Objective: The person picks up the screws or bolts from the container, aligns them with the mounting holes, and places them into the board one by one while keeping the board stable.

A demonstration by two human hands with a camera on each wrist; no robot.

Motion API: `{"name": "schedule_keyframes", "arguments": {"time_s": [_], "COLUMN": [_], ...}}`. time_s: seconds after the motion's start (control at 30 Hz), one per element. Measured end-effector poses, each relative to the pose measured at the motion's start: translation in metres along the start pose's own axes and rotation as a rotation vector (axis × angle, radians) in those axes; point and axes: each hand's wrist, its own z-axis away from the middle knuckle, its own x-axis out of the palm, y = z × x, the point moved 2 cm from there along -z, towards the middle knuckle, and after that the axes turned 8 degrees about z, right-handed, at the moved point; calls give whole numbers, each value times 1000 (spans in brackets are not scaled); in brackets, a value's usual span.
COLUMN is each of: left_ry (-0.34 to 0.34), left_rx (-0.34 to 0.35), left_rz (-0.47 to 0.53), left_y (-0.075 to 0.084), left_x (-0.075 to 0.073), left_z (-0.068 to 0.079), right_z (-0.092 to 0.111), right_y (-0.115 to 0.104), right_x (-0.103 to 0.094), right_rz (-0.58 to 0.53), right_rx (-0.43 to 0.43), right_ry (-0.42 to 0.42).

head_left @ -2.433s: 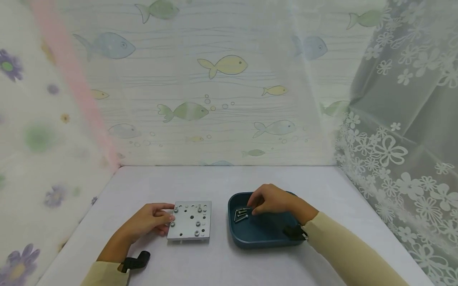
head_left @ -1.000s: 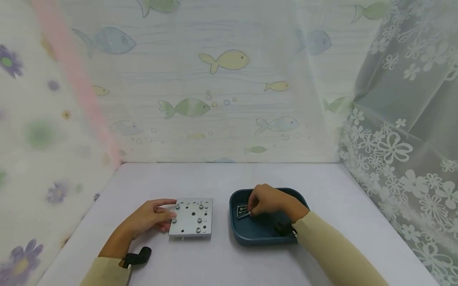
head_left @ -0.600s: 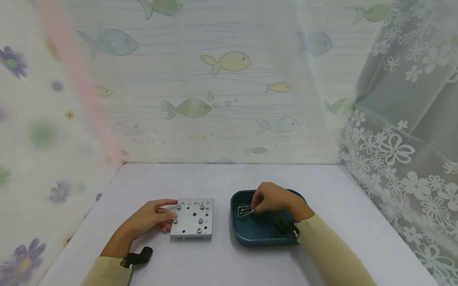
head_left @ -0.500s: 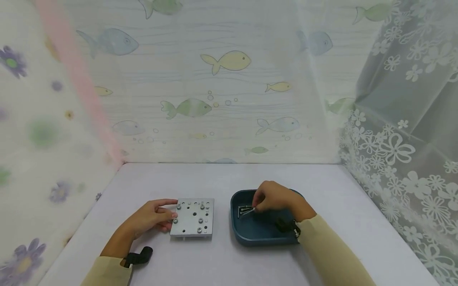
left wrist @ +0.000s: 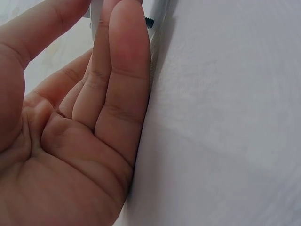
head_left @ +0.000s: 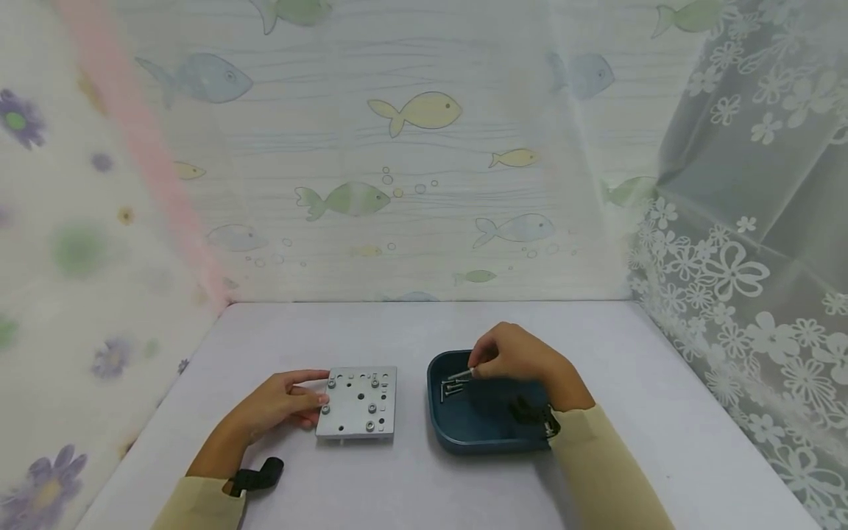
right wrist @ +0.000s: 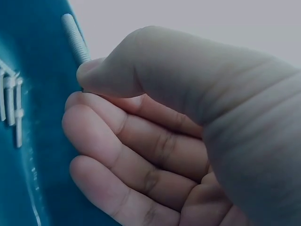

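Observation:
My left hand [head_left: 281, 403] holds the left edge of a square silver metal plate [head_left: 350, 417], thumb on the edge and index finger at the far corner. Several socket-head screws [head_left: 372, 408] stand in its holes. In the left wrist view a dark threaded screw end [left wrist: 149, 22] shows past the fingers [left wrist: 129, 52]. Over the blue tray [head_left: 480, 447], my right hand [head_left: 523, 357] pinches a screw [right wrist: 74, 35] between thumb and index finger, threaded end pointing away. Its head is hidden by the fingertips. Several loose screws [head_left: 453, 389] lie in the tray's left part.
Both things stand on a white-covered table [head_left: 411, 493], the tray to the right of the plate. A fish-patterned curtain [head_left: 424, 221] hangs behind the table, with a flowered sheet [head_left: 73, 294] on the left and a lace-patterned one [head_left: 735, 294] on the right.
My right hand has taken a screw from among those in the tray and lifted it up and slightly away. The left hand keeps its hold on the plate.

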Motion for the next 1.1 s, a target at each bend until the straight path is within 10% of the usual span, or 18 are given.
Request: {"name": "schedule_keyframes", "arguments": {"time_s": [0.6, 1.1], "left_ry": [-14, -32], "left_rx": [17, 23], "left_rz": [6, 11], "left_y": [-2, -2], "left_x": [-3, -3], "left_z": [1, 0], "right_z": [3, -17], "right_y": [-38, -66], "right_x": [-18, 7], "right_rz": [-144, -202], "right_rx": [-20, -76], "right_ry": [150, 221]}}
